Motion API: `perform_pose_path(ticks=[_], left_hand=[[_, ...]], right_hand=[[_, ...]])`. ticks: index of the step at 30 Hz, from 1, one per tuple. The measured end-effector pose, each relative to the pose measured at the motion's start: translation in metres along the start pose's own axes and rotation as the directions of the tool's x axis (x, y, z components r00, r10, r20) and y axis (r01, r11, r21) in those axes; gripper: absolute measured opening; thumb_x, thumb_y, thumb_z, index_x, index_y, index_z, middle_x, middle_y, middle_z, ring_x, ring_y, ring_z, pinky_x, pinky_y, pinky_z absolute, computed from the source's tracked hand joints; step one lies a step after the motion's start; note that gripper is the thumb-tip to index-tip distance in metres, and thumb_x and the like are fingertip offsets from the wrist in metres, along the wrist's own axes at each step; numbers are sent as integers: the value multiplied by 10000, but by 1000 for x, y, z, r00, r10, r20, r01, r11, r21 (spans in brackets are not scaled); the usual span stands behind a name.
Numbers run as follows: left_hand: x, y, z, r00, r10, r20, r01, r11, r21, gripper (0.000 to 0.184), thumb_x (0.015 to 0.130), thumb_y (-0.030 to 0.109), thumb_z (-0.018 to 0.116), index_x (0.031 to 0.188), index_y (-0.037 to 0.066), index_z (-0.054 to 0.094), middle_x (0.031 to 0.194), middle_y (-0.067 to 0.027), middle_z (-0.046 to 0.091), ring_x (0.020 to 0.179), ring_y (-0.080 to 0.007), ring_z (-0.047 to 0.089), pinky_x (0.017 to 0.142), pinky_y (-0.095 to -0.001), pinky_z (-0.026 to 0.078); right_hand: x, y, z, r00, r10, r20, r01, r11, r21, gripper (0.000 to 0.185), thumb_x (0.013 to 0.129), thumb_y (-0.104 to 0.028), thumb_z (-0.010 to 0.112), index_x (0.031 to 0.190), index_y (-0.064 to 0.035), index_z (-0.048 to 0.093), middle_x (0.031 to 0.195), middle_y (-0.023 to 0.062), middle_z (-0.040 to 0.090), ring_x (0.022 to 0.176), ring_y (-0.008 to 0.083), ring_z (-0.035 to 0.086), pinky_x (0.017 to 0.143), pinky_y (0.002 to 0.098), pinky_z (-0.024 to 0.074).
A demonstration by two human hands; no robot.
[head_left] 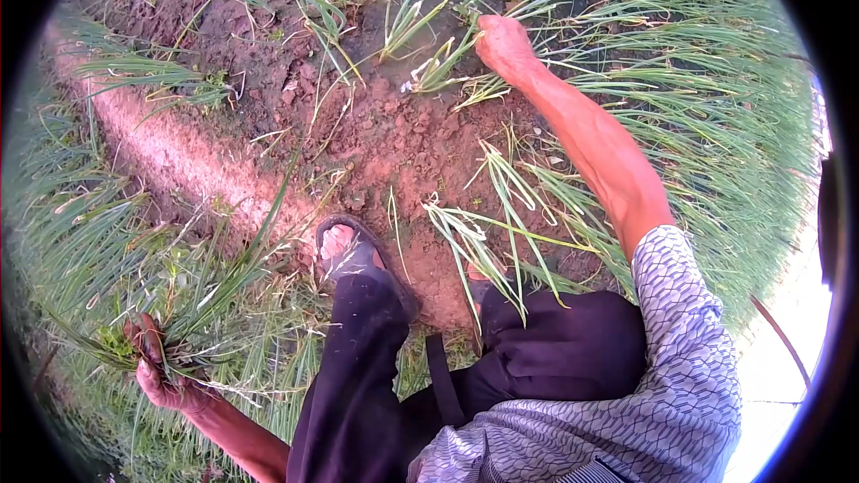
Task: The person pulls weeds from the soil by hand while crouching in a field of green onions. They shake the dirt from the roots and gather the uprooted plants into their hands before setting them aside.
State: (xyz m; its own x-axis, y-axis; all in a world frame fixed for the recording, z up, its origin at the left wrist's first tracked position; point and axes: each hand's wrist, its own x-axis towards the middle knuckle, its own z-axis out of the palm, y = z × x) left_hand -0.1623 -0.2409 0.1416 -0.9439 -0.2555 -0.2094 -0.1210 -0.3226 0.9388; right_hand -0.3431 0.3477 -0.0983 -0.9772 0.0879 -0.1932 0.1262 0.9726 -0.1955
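My left hand (161,367), muddy, is closed around a bunch of pulled grass and weeds (201,322) at the lower left; long blades fan out from it. My right hand (503,43) reaches out at the upper middle, its fingers curled down at the base of green plants (465,9) on dark, wet soil. What its fingertips hold, if anything, is hidden behind the hand. Just below it, a clump of long-leaved plants with pale, dry tips (438,72) leans over the mud.
Long green leaves (707,80) grow densely on the right. A raised soil ridge (179,148) runs diagonally at the left. My sandalled foot (344,250) stands on reddish soil (385,152). Bent leaves (501,206) hang near my knee.
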Motion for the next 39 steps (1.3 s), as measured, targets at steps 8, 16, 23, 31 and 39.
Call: perform_pose_path(ticks=[8,16,23,31,39], left_hand=[[-5,-1,0,997,-57,-58,49,989,-140,611,875,113,482,1422,-28,251,1381,-325,347,560,-140,573,398,-196,476],[-3,-2,14,996,-91,21,93,989,-118,581,847,97,526,1365,-46,307,1126,-206,387,607,-114,547,364,-173,468],[-5,-3,54,990,-108,-88,96,986,-135,523,832,89,540,1314,-40,381,887,-85,396,517,-100,467,343,-180,464],[7,-4,29,905,-90,415,158,979,-132,579,899,170,463,1382,-93,282,1294,-320,451,1079,-238,593,505,-195,559],[2,-3,7,962,-102,253,112,993,-26,623,891,173,466,1421,-50,225,1327,-311,423,998,-196,628,436,-174,522]], right_hand=[[0,-1,15,1000,15,-27,-17,996,-83,153,808,-124,507,883,-25,596,730,233,638,713,411,649,639,491,524],[2,2,18,979,143,-144,-103,963,251,288,798,-263,599,862,16,569,731,249,624,753,446,625,664,479,503],[16,-32,2,974,213,-77,-181,937,298,339,803,-260,603,912,59,570,766,311,621,786,480,623,700,493,518],[4,-12,19,973,-169,-158,194,968,160,206,820,-210,564,813,-7,529,705,224,580,677,411,612,578,492,488],[-22,106,-26,771,491,406,-617,419,666,209,748,-92,588,937,-33,655,596,77,609,381,95,454,363,243,346]])
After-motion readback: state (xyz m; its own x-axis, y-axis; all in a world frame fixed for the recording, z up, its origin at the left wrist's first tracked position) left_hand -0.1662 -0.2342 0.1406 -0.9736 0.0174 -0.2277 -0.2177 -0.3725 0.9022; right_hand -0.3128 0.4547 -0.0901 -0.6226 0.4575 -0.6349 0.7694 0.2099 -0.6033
